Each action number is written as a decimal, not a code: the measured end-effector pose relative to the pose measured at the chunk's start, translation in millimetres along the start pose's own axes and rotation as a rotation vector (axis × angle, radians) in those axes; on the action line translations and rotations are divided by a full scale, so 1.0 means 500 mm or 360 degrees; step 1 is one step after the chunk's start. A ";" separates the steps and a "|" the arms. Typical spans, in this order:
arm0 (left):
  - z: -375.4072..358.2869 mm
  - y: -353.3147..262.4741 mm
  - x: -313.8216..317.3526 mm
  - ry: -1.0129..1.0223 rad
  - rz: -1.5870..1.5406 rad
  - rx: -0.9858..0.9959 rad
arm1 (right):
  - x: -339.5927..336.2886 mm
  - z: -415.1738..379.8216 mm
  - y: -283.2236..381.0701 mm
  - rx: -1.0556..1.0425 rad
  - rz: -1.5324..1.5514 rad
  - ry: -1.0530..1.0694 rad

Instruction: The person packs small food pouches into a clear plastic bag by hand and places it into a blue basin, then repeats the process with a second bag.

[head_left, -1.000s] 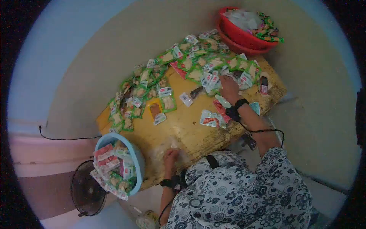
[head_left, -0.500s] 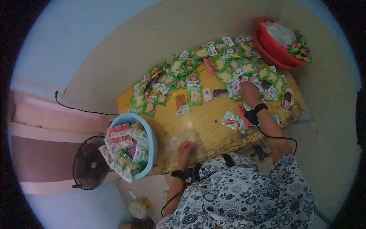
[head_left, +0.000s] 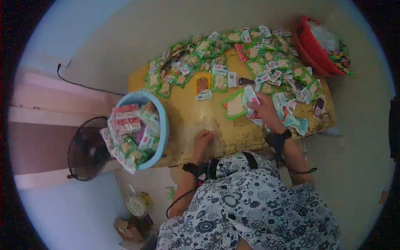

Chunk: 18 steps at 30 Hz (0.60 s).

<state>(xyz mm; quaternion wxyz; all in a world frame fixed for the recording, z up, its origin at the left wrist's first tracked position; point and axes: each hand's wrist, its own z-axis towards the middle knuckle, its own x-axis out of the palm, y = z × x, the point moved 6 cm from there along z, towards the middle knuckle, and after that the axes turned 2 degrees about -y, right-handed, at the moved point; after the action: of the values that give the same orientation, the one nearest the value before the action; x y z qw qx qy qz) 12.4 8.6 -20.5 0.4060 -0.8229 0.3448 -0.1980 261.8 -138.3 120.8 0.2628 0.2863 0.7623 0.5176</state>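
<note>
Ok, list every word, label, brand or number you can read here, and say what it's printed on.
None can be read.
Green-edged packets on the yellow table: white labels, print too small and blurred.
Packets held in the right hand: print blurred.
Red-and-white packets in the blue basin: markings unreadable.
Left hand rests on the table, no text near it.

Dim, bluish-tinted fisheye view with a black circular vignette and strong bending toward the edges. Light is soft and even, casting few shadows. A faint sheen glares off the yellow counter (head_left: 196, 121). Detail is soft and grainy throughout; small print is unreadable.
</note>
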 end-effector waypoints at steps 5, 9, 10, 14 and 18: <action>-0.011 -0.023 0.017 0.0012 -0.0081 0.0157 | 0.088 -0.016 -0.117 -0.0187 0.0010 0.0146; 0.023 0.015 0.012 -0.0126 0.0046 0.0156 | 0.119 -0.052 -0.058 -0.0223 -0.0115 0.0179; 0.024 0.021 0.010 -0.0171 0.0086 0.0129 | 0.119 -0.037 -0.103 -0.0259 -0.0186 0.0167; 0.019 0.008 0.018 -0.0130 -0.0053 0.0205 | 0.114 -0.029 -0.149 -0.0437 -0.0612 0.0181; 0.017 -0.014 0.022 -0.0157 -0.0162 0.0239 | 0.122 -0.034 -0.173 -0.0384 -0.0393 0.0144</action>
<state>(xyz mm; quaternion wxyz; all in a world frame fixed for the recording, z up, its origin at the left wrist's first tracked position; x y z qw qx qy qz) 28.2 8.0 -19.5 0.4723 -0.8154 0.2663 -0.2030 193.2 -131.8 38.5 0.3223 0.1332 0.7351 0.5814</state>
